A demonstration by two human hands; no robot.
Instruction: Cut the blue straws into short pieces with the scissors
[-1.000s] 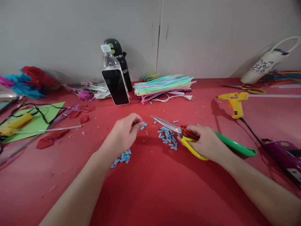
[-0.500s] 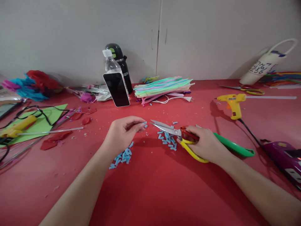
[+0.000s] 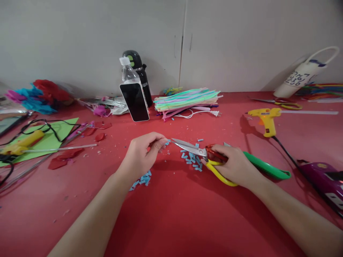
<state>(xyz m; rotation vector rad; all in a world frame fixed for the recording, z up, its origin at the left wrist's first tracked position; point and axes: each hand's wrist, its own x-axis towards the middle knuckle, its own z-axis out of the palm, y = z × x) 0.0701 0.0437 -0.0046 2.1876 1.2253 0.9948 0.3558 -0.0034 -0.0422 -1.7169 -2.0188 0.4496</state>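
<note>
My left hand point(image 3: 146, 151) is closed in a pinch on a small light-blue strip point(image 3: 168, 142), which pokes out past the fingertips. In my right hand point(image 3: 234, 162) is a pair of scissors point(image 3: 189, 146) with red and yellow handles. Their blades look nearly together and point left, tips close to the strip; whether they touch it I cannot tell. Under the blades lies a loose pile of short blue pieces point(image 3: 193, 159). A second blue pile point(image 3: 143, 180) is partly hidden by my left wrist. Beside my right hand lies a green-handled tool point(image 3: 268, 167), its other end mostly covered.
At the back, a phone point(image 3: 134, 101) leans on a clear bottle, near a bundle of pastel pipe cleaners point(image 3: 187, 100). A yellow glue gun point(image 3: 268, 119) and a purple power strip point(image 3: 321, 180) are on the right. Another glue gun point(image 3: 23, 144) lies left on green paper.
The scissors' blades, slightly apart before, have come together near the strip. My left hand has shifted a little to the right, closer to the tips. The whole view has moved slightly.
</note>
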